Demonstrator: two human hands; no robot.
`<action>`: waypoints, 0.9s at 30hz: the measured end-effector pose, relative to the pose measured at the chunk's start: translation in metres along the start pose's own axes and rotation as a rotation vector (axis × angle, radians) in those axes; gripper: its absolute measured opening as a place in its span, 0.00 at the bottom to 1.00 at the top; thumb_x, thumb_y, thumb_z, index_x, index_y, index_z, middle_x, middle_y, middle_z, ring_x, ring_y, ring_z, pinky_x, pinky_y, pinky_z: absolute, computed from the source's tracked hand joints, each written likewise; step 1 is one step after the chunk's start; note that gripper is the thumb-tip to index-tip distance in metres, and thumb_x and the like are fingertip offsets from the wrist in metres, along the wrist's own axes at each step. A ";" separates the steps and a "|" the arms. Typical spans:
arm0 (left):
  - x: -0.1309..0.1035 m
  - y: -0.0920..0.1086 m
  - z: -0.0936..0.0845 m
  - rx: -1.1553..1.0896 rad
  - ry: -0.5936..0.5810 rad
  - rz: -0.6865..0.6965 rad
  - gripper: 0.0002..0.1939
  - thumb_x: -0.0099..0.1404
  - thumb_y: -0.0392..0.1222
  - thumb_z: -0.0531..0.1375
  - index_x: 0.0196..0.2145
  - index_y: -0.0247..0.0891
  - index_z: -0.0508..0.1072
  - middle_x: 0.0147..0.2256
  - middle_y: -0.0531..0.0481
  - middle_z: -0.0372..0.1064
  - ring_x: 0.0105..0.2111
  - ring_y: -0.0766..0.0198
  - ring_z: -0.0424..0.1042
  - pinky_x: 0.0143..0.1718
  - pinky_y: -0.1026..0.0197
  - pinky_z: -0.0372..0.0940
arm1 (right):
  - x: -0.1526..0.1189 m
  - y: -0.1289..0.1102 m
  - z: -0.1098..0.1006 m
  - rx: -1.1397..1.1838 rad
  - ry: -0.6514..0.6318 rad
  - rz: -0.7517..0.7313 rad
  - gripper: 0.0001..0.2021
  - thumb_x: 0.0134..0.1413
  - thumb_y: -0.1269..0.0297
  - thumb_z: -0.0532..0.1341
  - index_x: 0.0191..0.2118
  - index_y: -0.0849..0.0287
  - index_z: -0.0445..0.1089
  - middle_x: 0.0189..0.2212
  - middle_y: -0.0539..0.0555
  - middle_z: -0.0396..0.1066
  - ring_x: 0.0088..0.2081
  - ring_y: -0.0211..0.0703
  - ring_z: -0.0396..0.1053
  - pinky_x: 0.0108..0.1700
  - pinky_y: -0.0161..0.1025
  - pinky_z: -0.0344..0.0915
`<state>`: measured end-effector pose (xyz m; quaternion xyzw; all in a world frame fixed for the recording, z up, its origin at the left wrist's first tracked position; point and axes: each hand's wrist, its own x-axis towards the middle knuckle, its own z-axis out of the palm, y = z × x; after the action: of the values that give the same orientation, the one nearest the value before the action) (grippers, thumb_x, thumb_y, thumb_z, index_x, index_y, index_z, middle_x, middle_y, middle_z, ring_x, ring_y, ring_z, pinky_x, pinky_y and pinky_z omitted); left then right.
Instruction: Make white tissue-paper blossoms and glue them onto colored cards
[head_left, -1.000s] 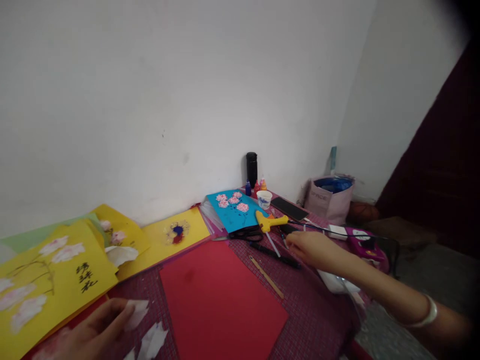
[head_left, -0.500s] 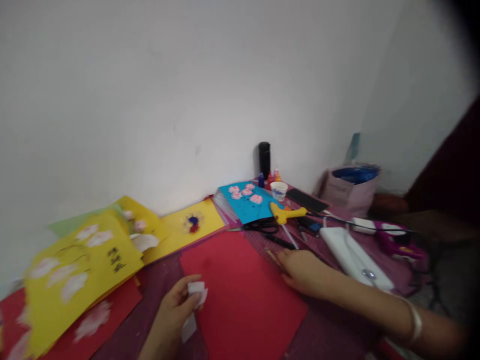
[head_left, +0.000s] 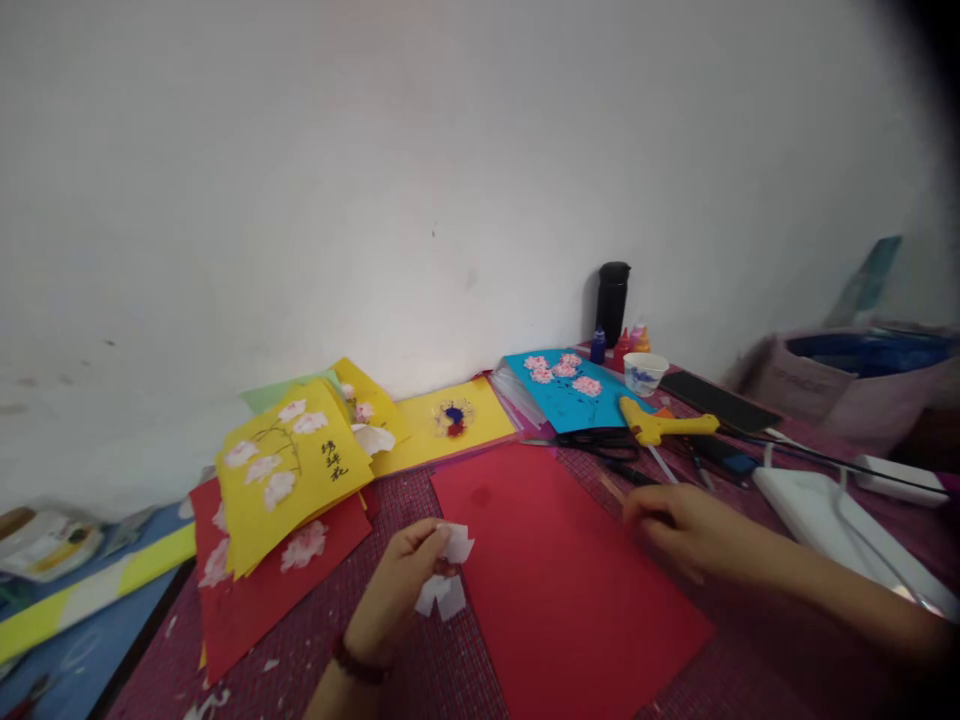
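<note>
My left hand [head_left: 416, 570] pinches a small piece of white paper [head_left: 456, 543] between thumb and fingers, at the left edge of a red sheet [head_left: 547, 560]. Below it more white paper pieces [head_left: 441, 597] show; whether these are held or lie on the table I cannot tell. My right hand [head_left: 686, 525] is over the right edge of the red sheet, its fingers curled together and slightly blurred. A thin wooden stick [head_left: 611, 488] shows at its fingertips, close to a black pen [head_left: 630, 473]. What the fingers hold, if anything, is hidden.
Left lie yellow sheets with pink flowers [head_left: 300, 465] and a red flower sheet [head_left: 262, 590]. Behind are a blue flower sheet [head_left: 555, 400], scissors [head_left: 600, 440], a yellow glue gun [head_left: 660, 425], a cup [head_left: 645, 373] and a black bottle [head_left: 613, 300]. A white power strip [head_left: 832, 530] lies right.
The view has turned left, so things appear further right and more of the table's left side shows. My left hand still pinches the white paper. My right hand stays near the stick, its fingers more curled.
</note>
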<state>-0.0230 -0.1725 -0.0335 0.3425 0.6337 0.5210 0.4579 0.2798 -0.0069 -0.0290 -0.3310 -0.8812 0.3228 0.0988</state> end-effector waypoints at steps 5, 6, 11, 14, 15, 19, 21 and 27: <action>-0.015 0.000 -0.018 0.170 0.081 0.031 0.13 0.55 0.48 0.61 0.29 0.33 0.77 0.21 0.52 0.68 0.21 0.69 0.62 0.23 0.67 0.55 | 0.022 -0.030 -0.007 0.485 -0.089 -0.125 0.10 0.51 0.66 0.53 0.35 0.59 0.71 0.32 0.53 0.74 0.35 0.42 0.71 0.39 0.37 0.66; -0.018 -0.003 -0.019 0.140 0.107 0.025 0.13 0.55 0.47 0.61 0.29 0.33 0.77 0.22 0.51 0.69 0.22 0.69 0.62 0.24 0.67 0.56 | 0.029 -0.037 -0.003 0.562 -0.095 -0.129 0.08 0.51 0.64 0.55 0.35 0.59 0.70 0.32 0.53 0.73 0.35 0.41 0.71 0.39 0.37 0.66; -0.023 -0.019 -0.016 -0.057 0.153 0.031 0.10 0.55 0.46 0.62 0.29 0.35 0.73 0.24 0.53 0.68 0.23 0.69 0.63 0.25 0.66 0.59 | 0.063 -0.084 0.041 0.746 -0.096 -0.229 0.07 0.53 0.62 0.59 0.32 0.58 0.62 0.31 0.50 0.69 0.33 0.37 0.67 0.35 0.35 0.63; -0.024 -0.021 -0.012 -0.061 0.120 0.014 0.09 0.54 0.44 0.63 0.29 0.35 0.71 0.23 0.54 0.66 0.21 0.70 0.62 0.22 0.67 0.57 | 0.078 -0.112 0.070 0.752 -0.104 -0.310 0.07 0.50 0.68 0.60 0.32 0.57 0.58 0.33 0.49 0.67 0.34 0.37 0.65 0.36 0.34 0.61; -0.025 -0.020 -0.011 -0.045 0.113 0.009 0.09 0.54 0.44 0.63 0.29 0.35 0.71 0.23 0.55 0.66 0.21 0.70 0.61 0.22 0.68 0.57 | 0.082 -0.119 0.079 0.751 -0.124 -0.324 0.08 0.49 0.68 0.61 0.31 0.57 0.57 0.32 0.48 0.66 0.33 0.37 0.64 0.35 0.34 0.61; -0.029 -0.016 -0.007 -0.004 0.118 0.016 0.10 0.53 0.45 0.62 0.27 0.36 0.68 0.21 0.56 0.63 0.21 0.69 0.61 0.22 0.67 0.57 | 0.095 -0.136 0.104 0.718 -0.221 -0.330 0.10 0.44 0.71 0.61 0.30 0.58 0.57 0.25 0.44 0.59 0.26 0.33 0.57 0.29 0.31 0.56; -0.030 -0.014 -0.006 -0.013 0.128 0.026 0.10 0.52 0.44 0.62 0.26 0.37 0.66 0.21 0.57 0.61 0.21 0.69 0.60 0.21 0.67 0.57 | 0.100 -0.137 0.112 0.703 -0.231 -0.324 0.08 0.44 0.73 0.59 0.29 0.59 0.57 0.23 0.43 0.56 0.24 0.32 0.53 0.27 0.30 0.53; -0.032 -0.016 -0.022 0.141 0.111 0.032 0.05 0.52 0.38 0.59 0.29 0.39 0.66 0.25 0.55 0.64 0.23 0.67 0.62 0.24 0.66 0.57 | 0.107 -0.129 0.104 0.797 -0.186 -0.311 0.07 0.47 0.71 0.56 0.29 0.57 0.54 0.22 0.43 0.53 0.24 0.33 0.52 0.26 0.30 0.51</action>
<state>-0.0324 -0.2125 -0.0407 0.3547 0.6875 0.5006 0.3885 0.0905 -0.0638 -0.0320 -0.1000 -0.7322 0.6474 0.1863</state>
